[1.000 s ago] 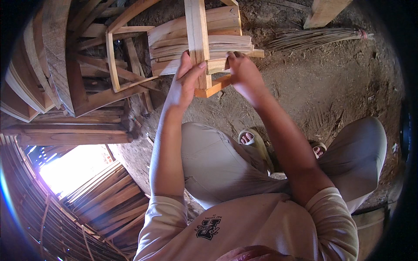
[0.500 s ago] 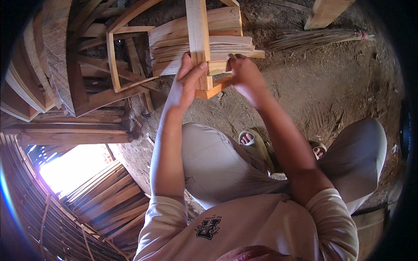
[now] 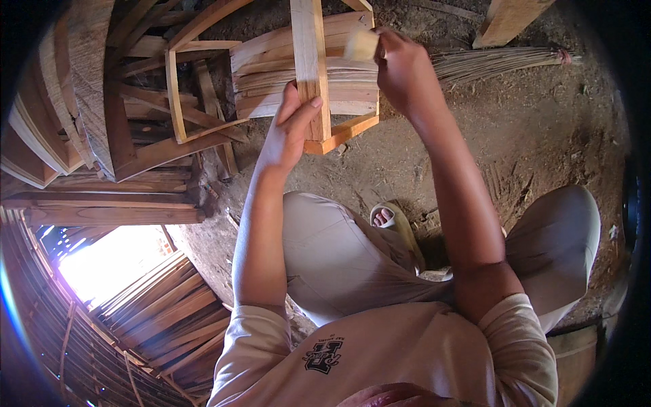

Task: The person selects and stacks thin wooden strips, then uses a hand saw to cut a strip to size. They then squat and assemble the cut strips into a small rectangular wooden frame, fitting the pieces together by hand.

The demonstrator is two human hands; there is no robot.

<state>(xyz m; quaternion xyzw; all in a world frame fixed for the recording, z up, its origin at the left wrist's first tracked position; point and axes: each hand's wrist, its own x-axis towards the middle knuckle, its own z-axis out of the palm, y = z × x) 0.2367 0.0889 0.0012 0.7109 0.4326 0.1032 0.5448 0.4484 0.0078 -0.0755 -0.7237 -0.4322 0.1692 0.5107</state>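
My left hand (image 3: 290,133) grips the upright bar of a small wooden frame (image 3: 313,74), thumb on the front of the bar near its lower corner. My right hand (image 3: 405,69) is raised at the frame's right side and pinches a small pale block (image 3: 361,45), perhaps a sanding piece, against the wood. Behind the frame lies a stack of thin pale wooden slats (image 3: 271,74) on the dirt ground.
Piles of wooden frames and planks (image 3: 135,102) crowd the left. A bundle of thin sticks like a broom (image 3: 502,61) lies at the upper right. A wooden post (image 3: 505,20) stands at the top right. My knees and a sandalled foot (image 3: 390,218) are below.
My right hand has risen from the frame's lower corner to its upper right side and now shows the pale block. My left hand stays on the bar.
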